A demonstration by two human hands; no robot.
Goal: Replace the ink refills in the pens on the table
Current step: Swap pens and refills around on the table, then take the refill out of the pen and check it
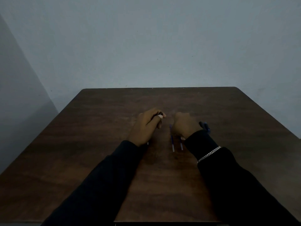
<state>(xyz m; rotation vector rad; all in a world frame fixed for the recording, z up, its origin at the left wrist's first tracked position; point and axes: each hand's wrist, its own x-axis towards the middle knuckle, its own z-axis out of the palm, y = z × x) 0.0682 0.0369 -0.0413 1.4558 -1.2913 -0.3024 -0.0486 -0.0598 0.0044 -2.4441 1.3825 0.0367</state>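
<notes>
Head view: on the dark wooden table (pixel 97 160), the left hand (pixel 146 126) is curled around a dark pen (pixel 160 113) whose end pokes out between thumb and forefinger. To its right, the right hand (pixel 184 126) is loosely fisted; what it grips cannot be told. Two thin refills (pixel 173 145) lie just under that hand's near edge. A blue pen (pixel 204 126) lies right of it.

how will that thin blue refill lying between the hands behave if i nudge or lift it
The blue refill looks like a thin round tube, so it would probably roll sideways on the smooth wooden table. So slender, it is likely very light and may flex a little.
</notes>
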